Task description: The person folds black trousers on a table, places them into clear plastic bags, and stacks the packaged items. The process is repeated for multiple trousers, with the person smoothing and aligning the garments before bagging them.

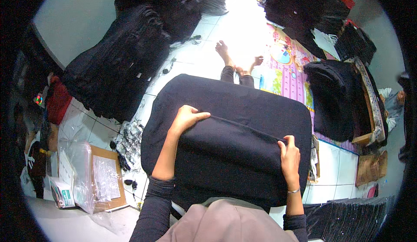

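A black cloth (230,142) lies over a wide black surface with rounded corners (234,92), which spans my lap. Its far edge runs at a slant between my two hands and looks slightly raised. At the left end of that edge, my left hand (189,118) grips the cloth, thumb stretched along it and the other fingers curled, partly hidden. Nearer to me, my right hand (290,155) pinches the right end between thumb and bent fingers. Black on black makes the cloth's near border hard to make out.
Big heaps of black cloth (117,59) lie to the left and more (304,3) at the far right. Bare feet (222,51) show beyond the surface. Plastic bags and cardboard (106,177) sit at left, a wooden-framed item (365,103) at right, stacked black cloths (347,218) at lower right.
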A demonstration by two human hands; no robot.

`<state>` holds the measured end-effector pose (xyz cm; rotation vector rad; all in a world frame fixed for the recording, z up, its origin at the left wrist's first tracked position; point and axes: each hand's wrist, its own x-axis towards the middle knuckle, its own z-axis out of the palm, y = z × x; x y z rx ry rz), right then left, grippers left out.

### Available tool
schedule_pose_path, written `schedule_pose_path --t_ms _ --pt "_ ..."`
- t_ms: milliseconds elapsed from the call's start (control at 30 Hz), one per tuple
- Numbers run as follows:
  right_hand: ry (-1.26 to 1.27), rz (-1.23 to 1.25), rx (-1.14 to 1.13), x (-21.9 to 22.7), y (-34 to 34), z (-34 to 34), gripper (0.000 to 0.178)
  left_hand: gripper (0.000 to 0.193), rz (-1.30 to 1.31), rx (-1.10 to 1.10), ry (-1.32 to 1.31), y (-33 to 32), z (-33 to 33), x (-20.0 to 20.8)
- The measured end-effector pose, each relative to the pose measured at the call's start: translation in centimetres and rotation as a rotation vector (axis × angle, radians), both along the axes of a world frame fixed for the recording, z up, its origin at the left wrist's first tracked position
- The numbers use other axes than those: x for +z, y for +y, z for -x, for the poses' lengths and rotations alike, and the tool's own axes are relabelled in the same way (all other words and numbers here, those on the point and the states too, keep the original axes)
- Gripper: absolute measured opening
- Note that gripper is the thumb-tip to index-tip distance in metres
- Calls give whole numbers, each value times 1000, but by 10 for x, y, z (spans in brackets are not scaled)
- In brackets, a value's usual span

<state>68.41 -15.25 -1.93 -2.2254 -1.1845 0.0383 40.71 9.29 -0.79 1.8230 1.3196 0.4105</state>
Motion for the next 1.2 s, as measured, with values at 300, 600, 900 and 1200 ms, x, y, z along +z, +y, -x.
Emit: schedule_pose_path --t_ms 300,600,900,1200 --pt "55 310 600 32 92 13 47 50 10 51 47 1 3 -17" --pt "-218 17 543 -2 109 61 46 30 -825 888 -134 -43 222 31" --pt "-189 -12 558 -3 110 60 44 61 -577 1003 737 -74 470 -45" --pt "-182 -59 626 -4 109 54 42 39 -841 1199 498 -68 508 -59"
